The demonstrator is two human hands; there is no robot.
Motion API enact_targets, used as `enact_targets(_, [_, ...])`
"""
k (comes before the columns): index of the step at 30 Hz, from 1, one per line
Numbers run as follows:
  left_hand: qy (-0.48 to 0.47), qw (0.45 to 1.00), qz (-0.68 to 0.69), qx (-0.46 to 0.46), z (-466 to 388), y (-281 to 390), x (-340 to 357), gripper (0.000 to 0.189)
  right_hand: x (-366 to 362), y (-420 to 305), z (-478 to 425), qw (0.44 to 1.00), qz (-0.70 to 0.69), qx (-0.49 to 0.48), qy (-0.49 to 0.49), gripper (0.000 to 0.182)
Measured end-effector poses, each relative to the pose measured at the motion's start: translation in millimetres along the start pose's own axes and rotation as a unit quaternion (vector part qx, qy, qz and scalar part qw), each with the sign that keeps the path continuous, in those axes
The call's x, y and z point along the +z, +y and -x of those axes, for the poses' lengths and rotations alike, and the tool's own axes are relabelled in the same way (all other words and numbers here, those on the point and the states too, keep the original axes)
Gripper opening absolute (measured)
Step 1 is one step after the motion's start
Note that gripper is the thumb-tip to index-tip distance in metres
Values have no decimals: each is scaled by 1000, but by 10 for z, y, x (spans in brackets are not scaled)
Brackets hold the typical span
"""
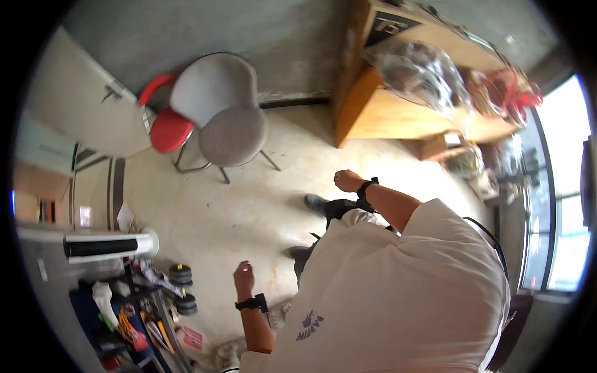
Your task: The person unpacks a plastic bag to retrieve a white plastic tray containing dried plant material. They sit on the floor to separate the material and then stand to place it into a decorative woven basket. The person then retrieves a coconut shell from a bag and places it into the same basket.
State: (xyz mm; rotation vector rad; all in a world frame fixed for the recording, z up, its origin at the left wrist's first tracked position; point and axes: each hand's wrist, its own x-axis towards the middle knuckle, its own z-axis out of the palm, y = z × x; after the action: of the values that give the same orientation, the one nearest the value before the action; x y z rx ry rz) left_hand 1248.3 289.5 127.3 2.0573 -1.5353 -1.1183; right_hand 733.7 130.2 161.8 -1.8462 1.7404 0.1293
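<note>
My left hand (244,279) is over the pale floor at lower middle, its fingers curled in, with nothing seen in it. A black strap with a small device (252,303) is around that wrist. Higher up and to the right, my right hand (349,181) is closed in a loose fist and no object shows in it. It wears a black wrist strap (367,187) as well. Neither hand touches anything. Below them I see my dark shoes (315,203) and my white T-shirt (396,289).
A grey upholstered chair (233,135) and a red-seated chair (171,130) stand by the wall. At upper right, a wooden cabinet (373,116) bears clear plastic wrapping (415,70). Dumbbells (181,275) lie beside a cluttered rack (163,321) and a white tower appliance (148,242) at lower left.
</note>
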Motion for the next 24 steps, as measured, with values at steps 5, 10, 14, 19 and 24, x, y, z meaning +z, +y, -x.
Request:
enact_targets(5, [14, 1000, -11, 16, -688, 403, 162, 22, 304, 1118, 916, 985, -99, 106, 96, 30])
enact_targets(10, [-71, 992, -33, 98, -1018, 1629, 776, 25, 318, 1763, 1327, 956, -185, 204, 99, 28])
enact_targets(14, [-133, 971, -90, 175, -1269, 2638, 1654, 24, 325, 2496, 1397, 934, -248, 233, 112, 31])
enact_targets(19, [-128, 899, -150, 391, -1135, 4341, 2404, 25, 70, 3228, 1522, 892, -341, 240, 174, 27])
enact_targets(24, [-203, 916, -79, 337, -1579, 5710, 2915, 27, 90, 3842, 1656, 849, -394, 292, 198, 24])
